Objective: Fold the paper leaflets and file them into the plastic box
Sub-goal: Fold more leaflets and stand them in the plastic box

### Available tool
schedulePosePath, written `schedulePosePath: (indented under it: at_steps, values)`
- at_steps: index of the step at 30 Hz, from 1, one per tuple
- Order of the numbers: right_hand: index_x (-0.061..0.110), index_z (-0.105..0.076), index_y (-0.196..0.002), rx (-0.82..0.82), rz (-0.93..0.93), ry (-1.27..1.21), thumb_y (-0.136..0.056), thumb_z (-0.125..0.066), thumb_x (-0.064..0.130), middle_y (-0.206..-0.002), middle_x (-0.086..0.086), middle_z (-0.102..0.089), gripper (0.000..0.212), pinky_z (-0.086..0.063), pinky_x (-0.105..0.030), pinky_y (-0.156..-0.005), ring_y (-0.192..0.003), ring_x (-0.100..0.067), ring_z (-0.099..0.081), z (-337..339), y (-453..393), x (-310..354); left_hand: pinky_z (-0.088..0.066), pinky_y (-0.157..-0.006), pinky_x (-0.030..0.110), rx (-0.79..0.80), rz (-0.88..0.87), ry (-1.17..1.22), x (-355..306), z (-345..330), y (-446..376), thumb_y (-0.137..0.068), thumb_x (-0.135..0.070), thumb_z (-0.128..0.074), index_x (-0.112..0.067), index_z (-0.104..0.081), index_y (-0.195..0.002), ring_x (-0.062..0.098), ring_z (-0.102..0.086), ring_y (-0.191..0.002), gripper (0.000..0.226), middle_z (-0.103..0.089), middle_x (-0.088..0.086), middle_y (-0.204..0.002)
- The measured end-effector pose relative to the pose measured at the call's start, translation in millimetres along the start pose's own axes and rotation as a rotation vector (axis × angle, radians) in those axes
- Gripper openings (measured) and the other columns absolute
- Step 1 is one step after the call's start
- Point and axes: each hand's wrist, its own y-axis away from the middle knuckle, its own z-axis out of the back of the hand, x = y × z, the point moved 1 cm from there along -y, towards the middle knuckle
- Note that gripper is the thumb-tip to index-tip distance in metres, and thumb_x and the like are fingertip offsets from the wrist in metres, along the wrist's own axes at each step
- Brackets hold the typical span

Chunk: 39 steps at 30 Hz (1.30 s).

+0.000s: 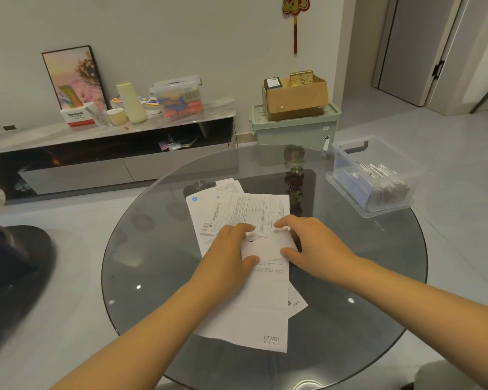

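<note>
Round glass table (pixel 158 249), smoky top, reflective. Loose pile of paper leaflets (pixel 245 311) at centre, overlapping and skewed, several sheets deep. Small leaflet (pixel 265 246) on top of the pile, mid-fold, between both hands.

Left hand (pixel 227 249): fingers curled over the small leaflet's left edge, thumb on its lower part, pinching. Right hand (pixel 310 243): index finger stretched to the upper edge, thumb at the right side, likewise pinching the sheet. Both hands apparently working the same crease.

Plastic box (pixel 347 190) clear, lid off, at the far right rim of the table, well apart from the pile. Folded papers already standing inside it. Task judged partly done; much of the pile not yet folded.

Risks from here:
- Crease going crooked, if edges not squared before pressing down; uneven packet likely to sit badly among those filed.
- Sheets beneath sliding on slick glass under hand pressure; pile already askew, lower corner near the table's front edge, could slip off.
- Second sheet caught up in the fold, since the layers lie touching.
- Box close to the rim; a careless push while filing could nudge it over the edge.
</note>
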Motion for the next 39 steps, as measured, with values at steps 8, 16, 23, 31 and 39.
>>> schedulePosePath:
  at_steps: [8, 16, 23, 31, 39]
  values:
    - [0.026, -0.047, -0.135, 0.062, 0.09, 0.262, -0.097, -0.041, 0.033, -0.122, 0.005, -0.048, 0.039, -0.027, -0.03, -0.099, -0.114, -0.018, -0.034, 2, -1, 1, -0.032, -0.098, 0.025, -0.077, -0.128, -0.21, 1, 2, 0, -0.09, -0.025, -0.062, -0.027, -0.064, -0.11, 0.017, -0.039, -0.111, 0.02, -0.044, -0.009, -0.114]
    - [0.024, -0.058, -0.122, 0.13, 0.165, 0.363, -0.093, -0.043, 0.028, -0.106, 0.002, -0.049, 0.033, -0.032, -0.028, -0.088, -0.102, -0.018, -0.038, 10, 24, 5, -0.038, -0.096, 0.028, 0.025, -0.285, -0.212, 4, 2, 7, -0.093, -0.032, -0.051, -0.025, -0.067, -0.111, 0.012, -0.049, -0.105, 0.025, -0.058, -0.01, -0.11]
    - [0.034, -0.062, -0.118, 0.184, 0.313, 0.21, -0.089, -0.056, 0.038, -0.109, 0.012, -0.056, 0.03, -0.03, -0.021, -0.091, -0.106, -0.008, -0.041, 16, 35, -2, -0.034, -0.096, 0.012, 0.192, -0.333, -0.118, 3, 10, 12, -0.088, -0.034, -0.061, -0.032, -0.066, -0.113, -0.003, -0.045, -0.112, 0.026, -0.053, -0.019, -0.119]
    - [0.027, -0.069, -0.097, 0.117, 0.428, 0.169, -0.088, -0.052, 0.034, -0.097, 0.014, -0.065, 0.02, -0.041, -0.022, -0.083, -0.093, -0.007, -0.053, 16, 38, 3, -0.031, -0.1, 0.014, 0.319, -0.255, -0.069, -2, 19, 14, -0.076, -0.055, -0.067, -0.037, -0.065, -0.109, -0.007, -0.04, -0.117, 0.038, -0.046, -0.024, -0.126]
    - [0.029, -0.065, -0.076, 0.127, 0.123, -0.213, -0.086, -0.061, 0.024, -0.078, 0.019, -0.064, 0.012, -0.041, -0.009, -0.066, -0.077, 0.008, -0.055, 15, 23, 14, -0.044, -0.092, 0.028, 0.267, -0.265, -0.059, 0, 11, 11, -0.08, -0.051, -0.066, -0.025, -0.068, -0.105, 0.002, -0.051, -0.105, 0.036, -0.059, -0.015, -0.111]
